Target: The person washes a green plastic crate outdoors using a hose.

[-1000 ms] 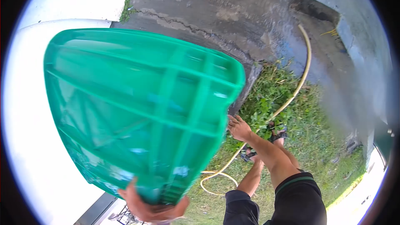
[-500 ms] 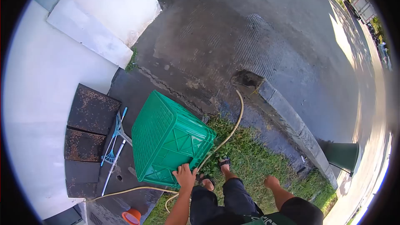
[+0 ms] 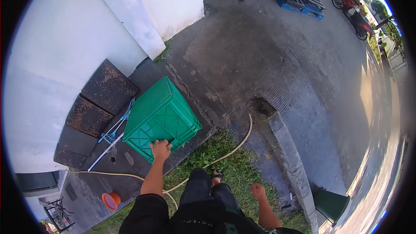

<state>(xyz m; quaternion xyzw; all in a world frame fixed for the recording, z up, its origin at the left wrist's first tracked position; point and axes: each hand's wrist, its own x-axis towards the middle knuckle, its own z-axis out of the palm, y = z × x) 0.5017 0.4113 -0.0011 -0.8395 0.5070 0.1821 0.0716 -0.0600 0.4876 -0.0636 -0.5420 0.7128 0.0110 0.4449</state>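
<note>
A large green plastic crate (image 3: 162, 119) rests on the concrete slab, its gridded face turned up and its ribbed side facing me. My left hand (image 3: 161, 149) is at that ribbed side, fingers hooked at the slot near the edge. The fingertips are partly hidden there. My right hand (image 3: 258, 190) hangs over the grass with its fingers curled in, and nothing shows in it. A pale hose (image 3: 229, 154) runs across the grass between the crate and my feet.
Dark rusty panels (image 3: 89, 115) lean along the white wall (image 3: 56, 73), beside a blue rake (image 3: 113, 135). An orange bucket (image 3: 111, 200) stands at lower left. A low concrete curb (image 3: 288, 151) and a dark green bin (image 3: 331, 206) are on the right. Far off are blue pallets (image 3: 299, 6) and a red motorbike (image 3: 353, 13).
My view has swung, bringing more of the pallets and motorbike in. The crate now sits farther from the grass and hose, with my left hand still on it. My right hand stays curled.
</note>
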